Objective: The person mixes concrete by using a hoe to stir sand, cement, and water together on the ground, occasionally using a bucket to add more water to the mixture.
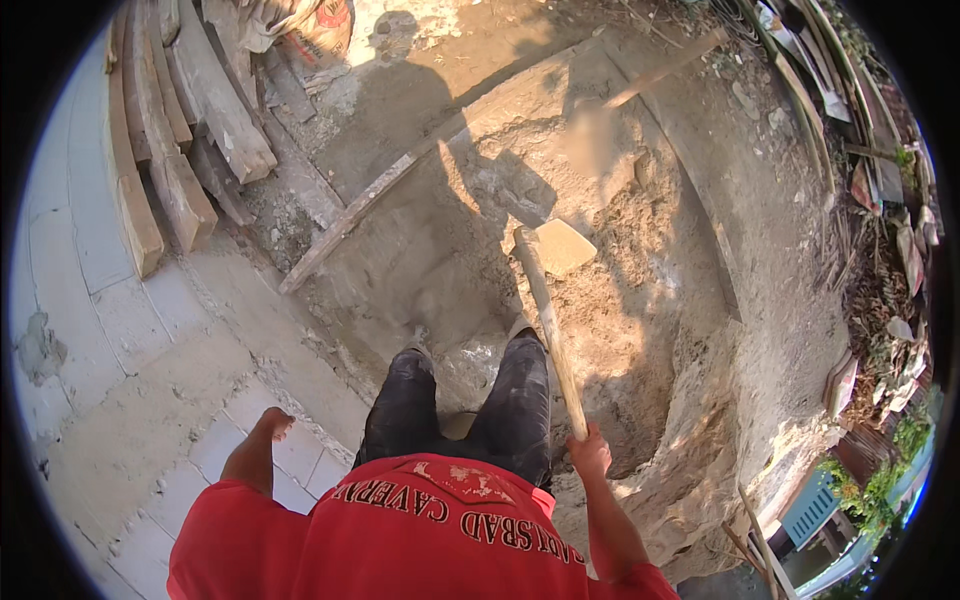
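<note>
My right hand (590,452) is closed around the end of a long wooden handle that belongs to a hoe (550,320). Its flat, pale, roughly square blade (563,247) rests on a heap of sandy mix (625,270) in front of my legs. My left hand (275,423) hangs out to the side above white tiles, away from the hoe, with nothing seen in it; its fingers look loosely apart. Beyond the heap, a second long-handled tool (590,140) shows as a blur, its handle slanting to the upper right; whoever holds it, if anyone, is out of view.
A long wooden board (350,220) edges the wet mix on the left. Several thick planks (170,130) are stacked at the far left, with a sack (315,30) behind. White tiles (110,320) cover the left ground. Debris (890,270) lines the right edge, above a blue crate (810,510).
</note>
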### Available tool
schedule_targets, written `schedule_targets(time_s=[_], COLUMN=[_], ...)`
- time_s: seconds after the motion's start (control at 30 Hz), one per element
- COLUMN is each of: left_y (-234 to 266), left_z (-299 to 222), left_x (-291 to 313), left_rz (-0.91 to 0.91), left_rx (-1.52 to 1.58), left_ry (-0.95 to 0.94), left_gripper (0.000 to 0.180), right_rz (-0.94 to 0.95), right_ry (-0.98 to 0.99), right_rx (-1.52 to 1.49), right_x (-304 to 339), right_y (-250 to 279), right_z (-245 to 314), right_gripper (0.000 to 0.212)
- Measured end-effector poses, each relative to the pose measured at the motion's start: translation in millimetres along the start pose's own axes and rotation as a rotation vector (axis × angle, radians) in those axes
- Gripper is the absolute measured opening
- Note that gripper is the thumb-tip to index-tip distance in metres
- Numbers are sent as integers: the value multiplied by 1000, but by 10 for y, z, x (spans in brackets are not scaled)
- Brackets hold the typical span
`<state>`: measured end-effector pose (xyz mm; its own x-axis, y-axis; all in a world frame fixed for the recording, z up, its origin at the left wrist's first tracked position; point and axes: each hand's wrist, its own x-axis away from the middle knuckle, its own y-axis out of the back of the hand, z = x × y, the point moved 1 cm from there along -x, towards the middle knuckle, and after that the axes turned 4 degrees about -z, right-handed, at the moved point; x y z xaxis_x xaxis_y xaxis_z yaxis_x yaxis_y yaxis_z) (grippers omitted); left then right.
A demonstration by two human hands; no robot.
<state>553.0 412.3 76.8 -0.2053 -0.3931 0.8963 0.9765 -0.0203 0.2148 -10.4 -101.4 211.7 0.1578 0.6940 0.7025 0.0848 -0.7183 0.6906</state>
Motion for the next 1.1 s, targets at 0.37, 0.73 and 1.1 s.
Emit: schedule_targets(time_s=[0.37, 0.73, 1.1], left_y=[341, -1270, -1864], left_z=[-3757, -3169, -2974], left_x=[2541, 2784, 2549], left_rz=[-21, -4, -144], left_rx=[530, -461, -14], left_ry=[-1181, -1196, -742], left_gripper=[23, 25, 29], right_rz=[185, 274, 502], right_ry=[-601, -884, -820], right_rx=[-1713, -2281, -2082], right_x=[670, 1600, 1178], right_y=[-966, -2355, -2728], right_z=[-434, -1608, -3193], right_gripper=[6, 15, 21])
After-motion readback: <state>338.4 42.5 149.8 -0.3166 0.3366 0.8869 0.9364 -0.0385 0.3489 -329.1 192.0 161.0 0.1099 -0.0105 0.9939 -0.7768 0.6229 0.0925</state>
